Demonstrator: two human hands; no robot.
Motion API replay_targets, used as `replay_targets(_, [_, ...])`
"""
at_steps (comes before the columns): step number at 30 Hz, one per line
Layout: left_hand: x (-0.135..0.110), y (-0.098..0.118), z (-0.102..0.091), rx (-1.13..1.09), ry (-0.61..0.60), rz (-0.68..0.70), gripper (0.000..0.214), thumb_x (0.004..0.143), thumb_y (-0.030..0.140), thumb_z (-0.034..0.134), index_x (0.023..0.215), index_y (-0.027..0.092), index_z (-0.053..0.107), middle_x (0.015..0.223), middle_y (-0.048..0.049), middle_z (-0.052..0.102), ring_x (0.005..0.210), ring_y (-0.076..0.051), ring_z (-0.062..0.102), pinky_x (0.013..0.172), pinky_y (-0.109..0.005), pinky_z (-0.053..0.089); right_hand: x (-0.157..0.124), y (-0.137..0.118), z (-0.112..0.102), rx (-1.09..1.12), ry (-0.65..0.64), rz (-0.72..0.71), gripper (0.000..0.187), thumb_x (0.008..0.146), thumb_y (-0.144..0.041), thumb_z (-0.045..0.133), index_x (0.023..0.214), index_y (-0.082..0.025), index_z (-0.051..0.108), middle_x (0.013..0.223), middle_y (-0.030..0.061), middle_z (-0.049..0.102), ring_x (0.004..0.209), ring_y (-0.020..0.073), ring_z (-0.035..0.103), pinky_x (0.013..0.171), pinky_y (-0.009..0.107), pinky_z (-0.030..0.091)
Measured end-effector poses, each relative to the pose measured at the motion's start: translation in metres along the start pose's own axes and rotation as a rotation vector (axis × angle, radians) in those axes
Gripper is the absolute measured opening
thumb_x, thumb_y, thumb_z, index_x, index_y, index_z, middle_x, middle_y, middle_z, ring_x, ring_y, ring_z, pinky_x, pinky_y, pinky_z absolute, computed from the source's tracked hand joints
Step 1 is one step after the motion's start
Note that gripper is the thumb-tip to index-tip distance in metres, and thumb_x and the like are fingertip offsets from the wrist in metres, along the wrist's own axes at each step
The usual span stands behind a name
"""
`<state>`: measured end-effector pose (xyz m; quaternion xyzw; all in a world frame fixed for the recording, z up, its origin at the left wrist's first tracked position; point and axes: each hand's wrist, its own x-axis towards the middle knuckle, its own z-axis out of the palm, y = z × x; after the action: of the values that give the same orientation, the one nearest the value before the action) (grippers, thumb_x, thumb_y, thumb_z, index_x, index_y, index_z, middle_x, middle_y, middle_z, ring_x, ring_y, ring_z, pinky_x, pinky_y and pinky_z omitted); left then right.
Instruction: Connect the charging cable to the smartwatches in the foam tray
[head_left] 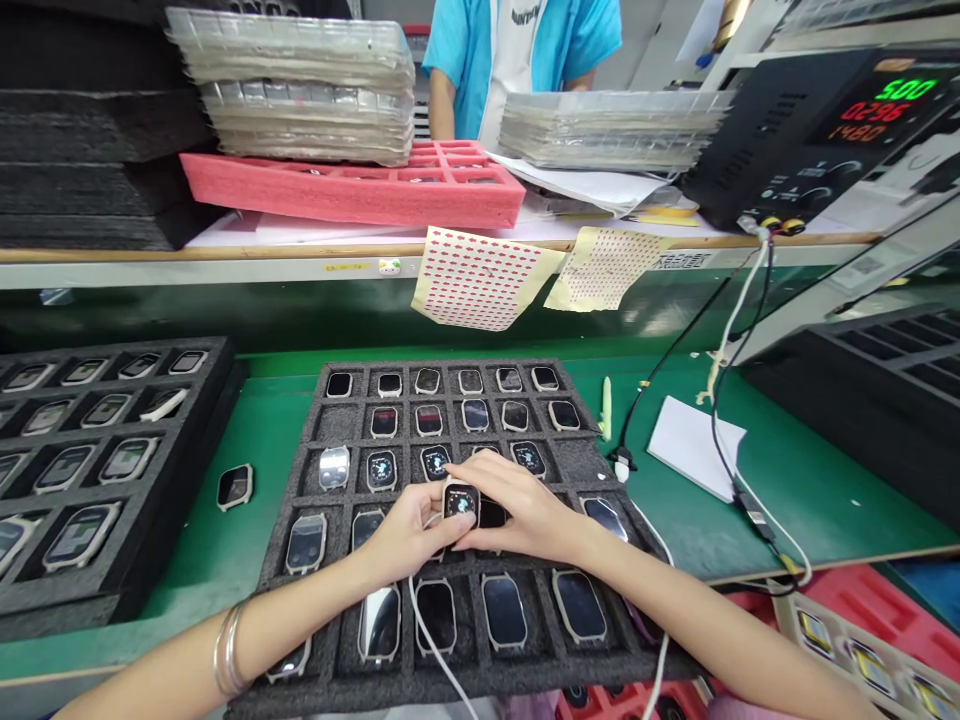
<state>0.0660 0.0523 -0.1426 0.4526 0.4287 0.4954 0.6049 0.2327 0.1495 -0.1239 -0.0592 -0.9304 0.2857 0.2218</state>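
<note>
A black foam tray (315, 470) lies in front of me, its cells filled with several smartwatch bodies. My left hand (405, 540) and my right hand (517, 510) meet over the tray's middle. Both pinch one lit smartwatch (460, 501) between their fingertips. A white cable (435, 650) runs from under my left hand toward the near edge. Some watches in the tray, such as one with a lit face (436, 461), are switched on; the near row is dark.
A second foam tray of watches (97, 460) sits at left, a loose watch (235, 486) between the trays. Sticker sheets (480, 280) hang from the shelf. A power supply (817, 130) with cables stands at right. A person in a blue top (525, 50) stands behind.
</note>
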Motion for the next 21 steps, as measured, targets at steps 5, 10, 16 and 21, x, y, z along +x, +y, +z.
replay_targets(5, [-0.001, 0.004, 0.003, 0.017, 0.021, -0.049, 0.033, 0.077, 0.046, 0.066, 0.081, 0.014, 0.059, 0.055, 0.0065, 0.045, 0.046, -0.008, 0.036, 0.050, -0.022, 0.030, 0.000, -0.002, 0.001, -0.037, 0.022, 0.028, 0.055, 0.082, -0.040, 0.069, 0.126, -0.013, 0.047, 0.108, 0.0145, 0.058, 0.099, 0.0259, 0.054, 0.086, 0.042, 0.047])
replay_targets(10, [0.000, 0.001, 0.002, 0.027, 0.008, -0.027, 0.028, 0.080, 0.041, 0.064, 0.087, 0.013, 0.059, 0.058, 0.0063, 0.048, 0.045, -0.007, 0.034, 0.050, -0.022, 0.030, 0.001, -0.004, 0.000, -0.076, 0.023, 0.033, 0.051, 0.082, -0.041, 0.069, 0.119, -0.013, 0.050, 0.106, 0.0137, 0.058, 0.098, 0.0254, 0.053, 0.087, 0.041, 0.046])
replay_targets(16, [0.001, -0.004, 0.002, 0.060, 0.014, 0.028, 0.027, 0.080, 0.038, 0.064, 0.090, 0.013, 0.061, 0.078, -0.0013, 0.062, 0.072, -0.015, 0.054, 0.069, -0.025, 0.041, 0.002, -0.008, -0.003, -0.159, 0.013, 0.013, 0.050, 0.083, -0.044, 0.067, 0.119, -0.012, 0.051, 0.103, 0.0135, 0.058, 0.095, 0.0254, 0.054, 0.084, 0.040, 0.046])
replay_targets(21, [0.001, -0.006, 0.002, 0.071, 0.005, 0.046, 0.028, 0.081, 0.038, 0.063, 0.093, 0.012, 0.061, 0.082, -0.0033, 0.063, 0.078, -0.018, 0.055, 0.074, -0.028, 0.042, 0.002, -0.011, -0.004, -0.224, 0.009, 0.016, 0.047, 0.084, -0.042, 0.064, 0.118, -0.012, 0.054, 0.104, 0.0135, 0.059, 0.094, 0.0256, 0.054, 0.081, 0.040, 0.044])
